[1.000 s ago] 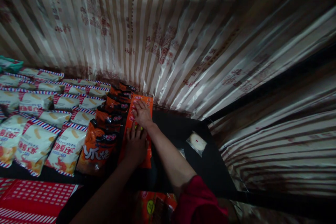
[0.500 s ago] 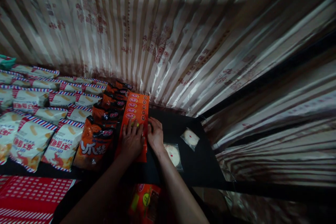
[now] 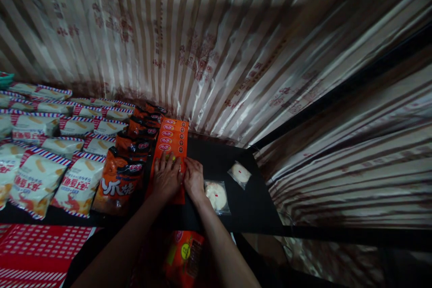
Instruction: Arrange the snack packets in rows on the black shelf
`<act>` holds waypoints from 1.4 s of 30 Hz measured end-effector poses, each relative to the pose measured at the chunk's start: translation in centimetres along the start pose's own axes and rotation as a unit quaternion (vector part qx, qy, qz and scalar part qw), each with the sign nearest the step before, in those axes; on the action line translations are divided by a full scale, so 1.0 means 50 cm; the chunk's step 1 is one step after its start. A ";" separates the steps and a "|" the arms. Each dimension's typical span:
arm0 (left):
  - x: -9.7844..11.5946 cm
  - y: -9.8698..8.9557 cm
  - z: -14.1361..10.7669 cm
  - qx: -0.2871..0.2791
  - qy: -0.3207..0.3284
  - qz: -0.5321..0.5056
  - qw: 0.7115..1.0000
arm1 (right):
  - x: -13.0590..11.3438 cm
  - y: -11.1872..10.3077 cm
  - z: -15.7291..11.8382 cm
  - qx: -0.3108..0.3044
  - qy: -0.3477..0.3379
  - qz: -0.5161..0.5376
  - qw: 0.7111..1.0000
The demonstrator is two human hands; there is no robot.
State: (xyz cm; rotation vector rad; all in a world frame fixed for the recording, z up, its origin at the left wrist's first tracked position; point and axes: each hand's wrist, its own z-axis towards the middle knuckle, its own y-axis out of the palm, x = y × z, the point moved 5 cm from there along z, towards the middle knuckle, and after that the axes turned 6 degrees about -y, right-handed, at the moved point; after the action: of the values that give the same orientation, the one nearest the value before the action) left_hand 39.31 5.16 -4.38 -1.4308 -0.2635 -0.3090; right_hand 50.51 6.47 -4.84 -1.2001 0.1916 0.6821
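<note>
A row of flat orange packets (image 3: 173,137), overlapping so that several repeated logos show, lies lengthwise on the black shelf (image 3: 253,209). My left hand (image 3: 167,177) rests flat on the near part of this row, fingers apart. Against its right edge lies my right hand (image 3: 194,180), its fingers stretched forward and touching the packets; neither hand lifts anything. To the left of the row stand orange-and-black snack bags (image 3: 116,184). Another orange packet (image 3: 185,256) shows below the shelf edge, between my forearms.
White snack bags (image 3: 38,180) with red and blue striped edges fill the left of the shelf. Two clear-wrapped round white pieces, one nearer (image 3: 218,195) and one farther (image 3: 240,172), lie at right. A red crate (image 3: 43,247) sits at lower left. Striped sheeting (image 3: 209,22) hangs behind.
The view has shifted slightly, so the shelf goods appear a little further left. My right hand has moved a little nearer the left one along the packets' edge. The left stays flat on them.
</note>
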 end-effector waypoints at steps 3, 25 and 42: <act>0.000 0.000 0.000 0.000 0.001 0.001 1.000 | 0.004 0.004 -0.004 0.009 0.009 -0.003 1.000; 0.000 0.002 -0.001 0.011 0.008 -0.005 1.000 | 0.052 0.045 0.068 -0.048 0.026 -0.099 0.994; 0.002 0.000 0.001 0.008 0.001 -0.030 1.000 | 0.066 0.049 0.063 -0.008 0.021 -0.056 0.998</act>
State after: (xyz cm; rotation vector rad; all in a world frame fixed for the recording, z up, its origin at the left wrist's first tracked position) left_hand 39.41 5.20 -4.33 -1.4082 -0.3065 -0.3571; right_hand 51.02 11.04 -7.19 -1.2318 0.1534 0.5625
